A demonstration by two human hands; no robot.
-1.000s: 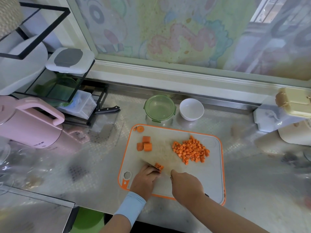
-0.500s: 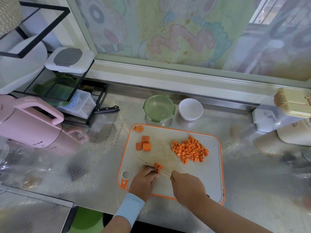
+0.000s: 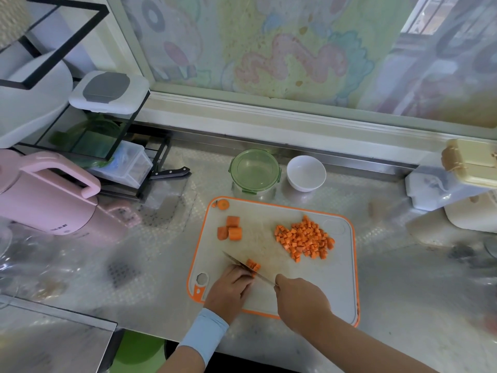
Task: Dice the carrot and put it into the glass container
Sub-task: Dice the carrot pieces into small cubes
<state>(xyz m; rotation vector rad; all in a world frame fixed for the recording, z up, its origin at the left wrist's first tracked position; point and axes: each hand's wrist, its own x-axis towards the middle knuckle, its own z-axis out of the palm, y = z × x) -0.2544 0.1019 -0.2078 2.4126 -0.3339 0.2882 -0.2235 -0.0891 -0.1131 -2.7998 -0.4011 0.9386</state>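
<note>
On the orange-rimmed cutting board [image 3: 338, 286] my left hand [image 3: 230, 289] holds a small carrot piece [image 3: 253, 264] down with curled fingers. My right hand [image 3: 301, 300] grips the knife [image 3: 243, 265], whose blade lies across that piece. A pile of carrot dice [image 3: 304, 238] sits on the board's right half. Three larger carrot chunks [image 3: 230, 228] lie at the upper left, with a carrot end [image 3: 222, 204] in the corner. The round glass container [image 3: 254, 172], green-rimmed and empty, stands just behind the board.
A white bowl [image 3: 306, 172] stands right of the container. A pink kettle [image 3: 45, 195] and a black rack [image 3: 88, 125] with a second knife [image 3: 169, 173] fill the left. White and beige boxes [image 3: 457, 176] sit at the right. The counter is steel.
The knife blade has come down from tilted flat to edge-on across the small carrot piece. Both hands stay at the board's near edge.
</note>
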